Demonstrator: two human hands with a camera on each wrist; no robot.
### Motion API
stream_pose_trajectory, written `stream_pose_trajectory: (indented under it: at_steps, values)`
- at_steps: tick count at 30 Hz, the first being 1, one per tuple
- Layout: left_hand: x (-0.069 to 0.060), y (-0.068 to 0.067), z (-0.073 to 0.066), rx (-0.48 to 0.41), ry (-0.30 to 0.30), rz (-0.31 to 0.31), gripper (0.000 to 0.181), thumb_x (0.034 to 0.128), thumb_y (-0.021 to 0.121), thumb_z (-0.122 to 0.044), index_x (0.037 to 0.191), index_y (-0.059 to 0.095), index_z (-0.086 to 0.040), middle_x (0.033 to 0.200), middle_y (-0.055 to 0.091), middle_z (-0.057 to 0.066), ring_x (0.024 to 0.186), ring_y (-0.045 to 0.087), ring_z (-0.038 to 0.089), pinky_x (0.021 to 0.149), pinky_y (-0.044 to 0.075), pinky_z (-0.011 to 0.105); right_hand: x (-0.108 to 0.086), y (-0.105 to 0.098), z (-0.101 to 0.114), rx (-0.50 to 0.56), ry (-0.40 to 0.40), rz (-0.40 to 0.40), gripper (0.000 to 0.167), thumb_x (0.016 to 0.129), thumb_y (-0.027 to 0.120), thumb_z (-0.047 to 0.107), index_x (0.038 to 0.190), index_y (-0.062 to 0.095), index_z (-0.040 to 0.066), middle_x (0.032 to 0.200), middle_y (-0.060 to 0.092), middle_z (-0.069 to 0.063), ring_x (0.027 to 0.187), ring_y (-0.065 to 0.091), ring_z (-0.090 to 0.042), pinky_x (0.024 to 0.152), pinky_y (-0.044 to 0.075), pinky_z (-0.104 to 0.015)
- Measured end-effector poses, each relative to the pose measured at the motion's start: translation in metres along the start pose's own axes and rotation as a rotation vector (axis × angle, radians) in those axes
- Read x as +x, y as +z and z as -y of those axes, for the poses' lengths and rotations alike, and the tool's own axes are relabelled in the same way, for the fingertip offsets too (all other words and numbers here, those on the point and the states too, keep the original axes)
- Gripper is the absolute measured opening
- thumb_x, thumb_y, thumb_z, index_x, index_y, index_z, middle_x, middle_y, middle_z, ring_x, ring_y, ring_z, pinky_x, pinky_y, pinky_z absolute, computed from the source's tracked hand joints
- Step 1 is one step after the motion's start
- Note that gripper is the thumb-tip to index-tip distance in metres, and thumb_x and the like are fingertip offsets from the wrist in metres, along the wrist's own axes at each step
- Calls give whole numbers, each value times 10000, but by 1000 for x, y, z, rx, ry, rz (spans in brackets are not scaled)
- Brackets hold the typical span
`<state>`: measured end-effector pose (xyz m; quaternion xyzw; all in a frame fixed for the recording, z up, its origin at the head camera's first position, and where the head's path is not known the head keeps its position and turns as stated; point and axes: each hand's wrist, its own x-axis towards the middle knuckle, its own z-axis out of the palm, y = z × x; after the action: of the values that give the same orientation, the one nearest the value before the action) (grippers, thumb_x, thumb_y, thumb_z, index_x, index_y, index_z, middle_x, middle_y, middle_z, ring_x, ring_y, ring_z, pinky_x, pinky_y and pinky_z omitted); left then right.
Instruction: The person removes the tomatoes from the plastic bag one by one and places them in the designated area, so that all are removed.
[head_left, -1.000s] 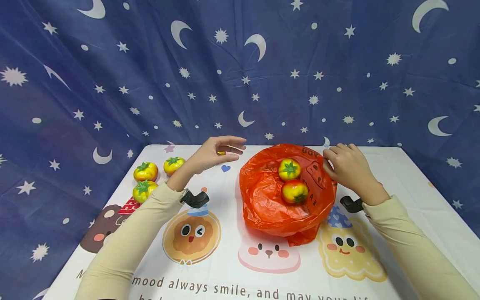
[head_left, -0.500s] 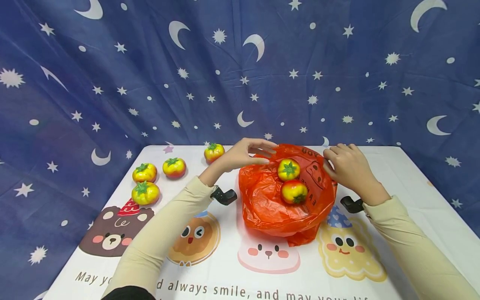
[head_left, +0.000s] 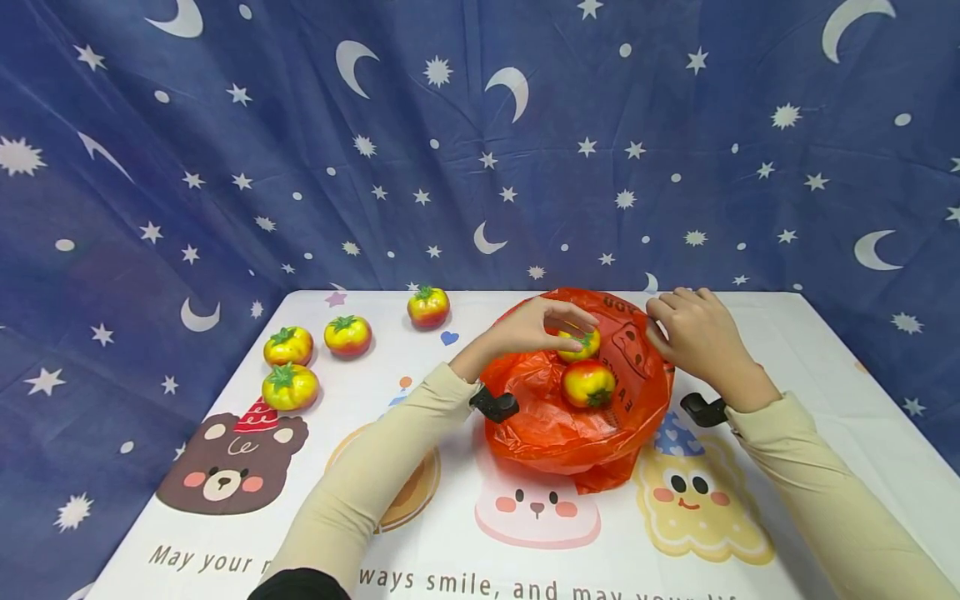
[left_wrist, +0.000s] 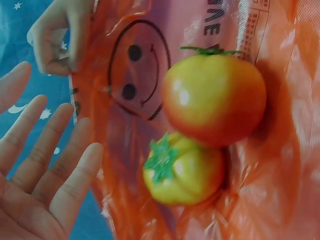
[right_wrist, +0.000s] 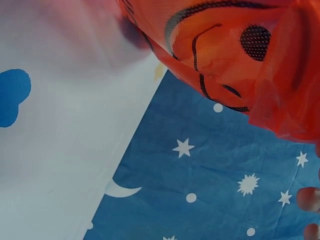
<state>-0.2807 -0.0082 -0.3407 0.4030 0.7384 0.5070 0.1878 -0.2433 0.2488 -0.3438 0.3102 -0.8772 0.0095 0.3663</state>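
An orange-red plastic bag (head_left: 555, 437) lies on the table with its mouth spread wide. Two yellow-and-red toy tomatoes rest in it: a redder one (head_left: 588, 385) and, just behind, a yellower one (head_left: 588, 344). My left hand (head_left: 534, 327) hovers over the bag, partly covering the rear tomato in the head view. In the left wrist view the left hand (left_wrist: 47, 175) has its fingers extended, apart from the tomatoes and holding nothing. At the bag's right rim, my right hand (head_left: 696, 335) pinches the plastic with curled fingers; only fingertips (right_wrist: 308, 199) appear in the right wrist view.
Several more toy tomatoes sit on the table's left: two close together (head_left: 290, 387), one beside them (head_left: 348, 337), and one near the back edge (head_left: 428, 307). A white cartoon-printed cloth (head_left: 420, 567) covers the table. Behind hangs a blue star-and-moon curtain (head_left: 420, 167).
My left hand has moved right, from beside the bag to above the tomatoes inside it, uncovering the tomato at the back edge. The right hand has kept its place on the rim.
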Motion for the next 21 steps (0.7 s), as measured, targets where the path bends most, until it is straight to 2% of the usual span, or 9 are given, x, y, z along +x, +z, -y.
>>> stream_pose_trajectory:
  at_steps: [5,8,11,14,19,21]
  values:
    - [7,12,7,-28,-28,19,395,851,650,-3,1228,555,66,1239,586,251,1157,571,365,921,520,239,0,0,0,-1,4,4,90,760,619,79,718,549,41,641,600,-114,628,511,-290,551,358,-377]
    - [10,17,12,-29,-34,25,421,842,664,-7,1240,548,68,1253,573,262,1165,564,368,960,508,289,0,1,0,-2,3,8,91,762,621,79,718,549,41,643,602,-115,632,516,-290,552,365,-377]
    - [11,21,19,-31,-32,11,433,830,673,3,1240,550,68,1252,575,260,1177,557,363,1000,484,376,0,1,0,-2,2,9,92,760,622,78,718,549,42,646,604,-115,634,519,-289,553,369,-378]
    - [11,24,25,-51,-39,-8,442,816,679,26,1237,553,67,1251,575,260,1189,547,362,1011,470,405,-1,1,0,0,3,4,92,763,613,80,714,543,46,639,597,-110,631,517,-287,556,374,-380]
    - [11,29,34,-63,-61,-26,451,794,696,38,1225,566,68,1245,583,257,1188,552,356,968,505,322,-1,1,0,3,0,-3,94,765,601,85,709,535,50,624,583,-103,626,515,-283,556,379,-383]
    - [10,31,37,-33,-69,-30,438,788,708,25,1208,587,55,1233,600,236,1175,568,332,945,517,285,-1,1,0,3,0,-3,94,764,602,85,709,534,51,618,580,-102,621,511,-281,552,376,-381]
